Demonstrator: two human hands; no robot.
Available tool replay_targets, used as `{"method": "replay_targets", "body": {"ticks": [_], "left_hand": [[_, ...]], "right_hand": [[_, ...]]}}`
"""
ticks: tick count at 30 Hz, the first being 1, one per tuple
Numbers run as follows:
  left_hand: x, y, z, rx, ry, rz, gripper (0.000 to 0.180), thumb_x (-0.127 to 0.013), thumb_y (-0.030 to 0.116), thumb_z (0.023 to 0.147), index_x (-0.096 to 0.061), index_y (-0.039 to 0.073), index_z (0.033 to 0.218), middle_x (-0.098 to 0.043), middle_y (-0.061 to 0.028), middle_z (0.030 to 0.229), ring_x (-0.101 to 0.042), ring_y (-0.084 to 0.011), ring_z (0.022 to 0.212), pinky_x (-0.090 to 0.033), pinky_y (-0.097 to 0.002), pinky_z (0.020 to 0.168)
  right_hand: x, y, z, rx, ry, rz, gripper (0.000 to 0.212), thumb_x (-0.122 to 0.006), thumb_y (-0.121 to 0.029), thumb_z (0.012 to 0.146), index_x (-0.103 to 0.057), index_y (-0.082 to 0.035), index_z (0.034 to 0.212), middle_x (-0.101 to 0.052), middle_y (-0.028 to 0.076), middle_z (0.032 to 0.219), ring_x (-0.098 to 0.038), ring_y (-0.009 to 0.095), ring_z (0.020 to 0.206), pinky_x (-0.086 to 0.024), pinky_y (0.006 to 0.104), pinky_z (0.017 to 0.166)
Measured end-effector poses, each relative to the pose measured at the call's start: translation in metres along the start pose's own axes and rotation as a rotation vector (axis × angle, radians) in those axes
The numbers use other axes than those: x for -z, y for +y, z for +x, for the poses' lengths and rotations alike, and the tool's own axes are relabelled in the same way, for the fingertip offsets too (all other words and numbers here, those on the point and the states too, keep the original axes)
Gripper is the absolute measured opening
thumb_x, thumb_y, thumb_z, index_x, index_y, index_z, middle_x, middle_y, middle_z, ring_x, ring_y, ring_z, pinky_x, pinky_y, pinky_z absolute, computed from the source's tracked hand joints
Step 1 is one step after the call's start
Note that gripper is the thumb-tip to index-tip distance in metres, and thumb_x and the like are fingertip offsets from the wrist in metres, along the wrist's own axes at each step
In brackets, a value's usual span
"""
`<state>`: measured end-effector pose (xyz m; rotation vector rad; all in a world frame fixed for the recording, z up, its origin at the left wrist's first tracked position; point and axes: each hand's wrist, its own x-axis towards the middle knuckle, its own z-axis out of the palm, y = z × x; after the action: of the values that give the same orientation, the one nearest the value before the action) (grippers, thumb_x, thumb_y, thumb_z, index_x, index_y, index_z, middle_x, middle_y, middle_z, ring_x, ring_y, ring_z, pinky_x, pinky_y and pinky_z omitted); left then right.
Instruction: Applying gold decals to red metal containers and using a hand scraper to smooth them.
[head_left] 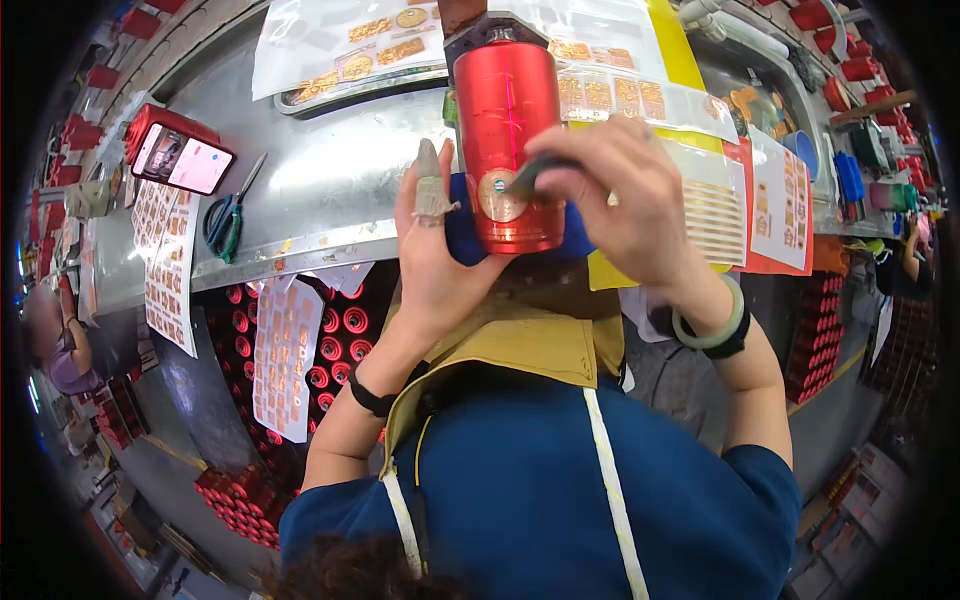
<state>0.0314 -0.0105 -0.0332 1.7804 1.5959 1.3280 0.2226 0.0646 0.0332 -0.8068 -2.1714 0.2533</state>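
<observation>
A shiny red metal bottle (510, 110) lies on its side, its base toward me, over a blue pad (463, 240). A round gold sticker (498, 195) with a small coloured mark sits near its base. My left hand (438, 260) is spread beside the base, thumb near the bottom edge and fingers along the left side. One of its fingers wears a grey finger cot (429, 185). My right hand (630, 200) is closed on a small dark grey tool (540, 172), blurred, its tip at the sticker. The tool's exact kind cannot be made out.
Left on the metal table are a lit phone (185, 158) against a red bottle, green-handled scissors (224, 225) and a sticker sheet (172, 270). More gold sticker sheets (610, 95) lie behind and right. Red bottles (353, 320) fill crates below. Other people stand at both sides.
</observation>
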Motion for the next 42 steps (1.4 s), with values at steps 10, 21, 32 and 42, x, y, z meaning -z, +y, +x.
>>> {"method": "replay_targets", "body": {"ticks": [10,21,32,42], "left_hand": [[-0.005,-0.012,-0.001,-0.001,-0.084,-0.032,0.085,-0.087,0.01,0.074,-0.049,-0.003,0.149,-0.056,-0.0199,0.15,-0.055,-0.0377,0.138,-0.022,-0.0576,0.124],[0.003,0.006,0.007,-0.245,-0.022,0.129,0.086,-0.085,0.006,0.073,-0.048,-0.005,0.15,-0.059,-0.0228,0.146,-0.054,-0.0351,0.14,-0.03,-0.0559,0.121],[-0.007,0.007,0.008,-0.224,0.059,0.039,0.083,-0.088,0.003,0.069,-0.055,-0.005,0.144,-0.062,-0.0242,0.139,-0.061,-0.0402,0.127,-0.05,-0.0446,0.104],[0.003,0.007,0.01,-0.289,-0.097,0.138,0.07,-0.088,0.001,0.069,-0.068,0.007,0.136,-0.053,-0.0197,0.147,-0.058,-0.0369,0.126,-0.052,-0.0451,0.102]], "right_hand": [[-0.007,0.012,-0.003,0.027,0.138,-0.051,0.021,-0.077,-0.004,0.077,-0.075,-0.012,0.096,-0.074,0.001,0.089,-0.059,0.023,0.074,-0.043,0.0347,0.078],[0.003,0.012,-0.001,0.114,0.15,-0.337,0.02,-0.082,-0.012,0.075,-0.079,-0.012,0.095,-0.074,0.0,0.087,-0.06,0.017,0.073,-0.044,0.0307,0.076],[-0.008,-0.014,-0.011,0.335,-0.052,-0.159,0.02,-0.067,-0.019,0.073,-0.067,-0.014,0.092,-0.059,-0.001,0.084,-0.056,0.019,0.079,-0.046,0.0348,0.071],[0.096,0.045,0.001,-0.429,0.377,0.277,0.024,-0.062,-0.012,0.105,-0.06,0.001,0.125,-0.066,0.005,0.111,-0.061,0.008,0.099,-0.048,0.0214,0.089]]}}
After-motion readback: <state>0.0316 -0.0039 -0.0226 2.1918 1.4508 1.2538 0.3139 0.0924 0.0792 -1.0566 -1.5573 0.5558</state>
